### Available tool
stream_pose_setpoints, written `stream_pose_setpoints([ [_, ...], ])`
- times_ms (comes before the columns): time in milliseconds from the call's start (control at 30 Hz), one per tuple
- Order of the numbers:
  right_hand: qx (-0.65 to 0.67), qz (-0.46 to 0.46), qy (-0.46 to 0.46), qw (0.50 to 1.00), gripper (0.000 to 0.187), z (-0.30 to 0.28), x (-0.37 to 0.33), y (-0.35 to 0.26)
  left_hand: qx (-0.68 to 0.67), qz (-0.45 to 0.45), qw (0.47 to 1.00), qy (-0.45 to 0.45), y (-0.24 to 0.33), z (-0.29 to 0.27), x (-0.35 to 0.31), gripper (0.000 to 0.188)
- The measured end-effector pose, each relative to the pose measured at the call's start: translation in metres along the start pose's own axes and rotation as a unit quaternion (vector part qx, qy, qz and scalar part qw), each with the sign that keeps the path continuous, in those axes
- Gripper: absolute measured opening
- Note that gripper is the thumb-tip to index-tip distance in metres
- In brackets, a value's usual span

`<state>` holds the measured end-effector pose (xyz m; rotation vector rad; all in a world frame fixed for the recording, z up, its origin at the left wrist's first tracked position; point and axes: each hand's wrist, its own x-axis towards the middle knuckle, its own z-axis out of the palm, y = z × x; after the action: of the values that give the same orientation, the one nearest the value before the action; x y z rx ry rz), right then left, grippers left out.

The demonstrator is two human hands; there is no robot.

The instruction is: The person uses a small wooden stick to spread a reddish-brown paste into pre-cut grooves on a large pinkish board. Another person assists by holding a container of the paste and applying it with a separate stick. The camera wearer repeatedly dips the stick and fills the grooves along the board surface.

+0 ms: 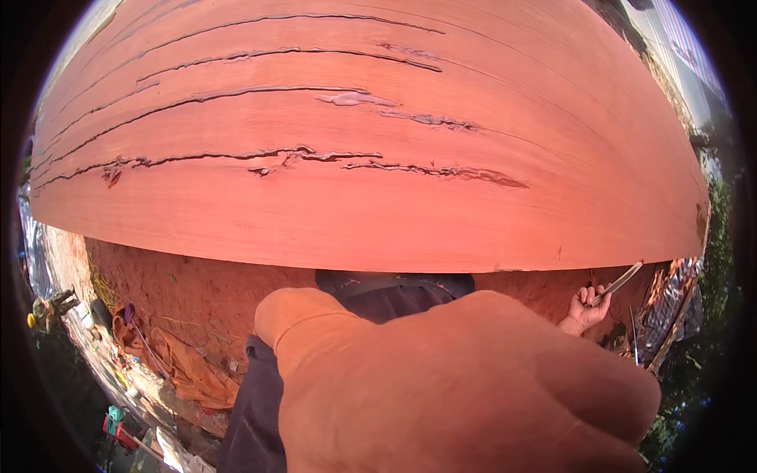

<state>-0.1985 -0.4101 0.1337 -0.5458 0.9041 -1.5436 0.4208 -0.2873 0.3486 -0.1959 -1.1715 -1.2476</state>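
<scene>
A broad reddish wooden slab (441, 225) fills the upper part of the head view. Long dark cracks (300, 154) run across it, with shiny purplish patches (355, 99) along some of them. Below its near edge at the right, my right hand (587, 307) is closed round a slim, pale, stick-like tool (623, 280). The tool slants up to the right, its tip close to the slab's edge; its exact kind is unclear. Very near the camera, my left hand (465, 386) looms large over the lower middle. Its fingers are not clearly visible, and nothing shows in it.
Reddish-brown ground (197, 292) lies under the slab's near edge. At the left are a crumpled orange-brown cloth (193, 366) and a red and teal object (118, 426). Crinkled plastic sheeting (670, 315) stands at the right. Dark clothing (256, 410) shows beside my left hand.
</scene>
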Motion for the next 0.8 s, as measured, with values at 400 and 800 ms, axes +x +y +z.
stream_pose_setpoints([
  [400,-0.034,0.024,-0.023,0.999,0.039,0.122,-0.003,0.044,0.131,-0.165,0.959,0.187,0.002,0.013,-0.079,0.03],
  [800,-0.14,0.058,-0.059,0.987,0.024,0.182,-0.017,0.069,0.729,-0.246,0.451,0.452,-0.034,0.02,-0.223,0.027],
])
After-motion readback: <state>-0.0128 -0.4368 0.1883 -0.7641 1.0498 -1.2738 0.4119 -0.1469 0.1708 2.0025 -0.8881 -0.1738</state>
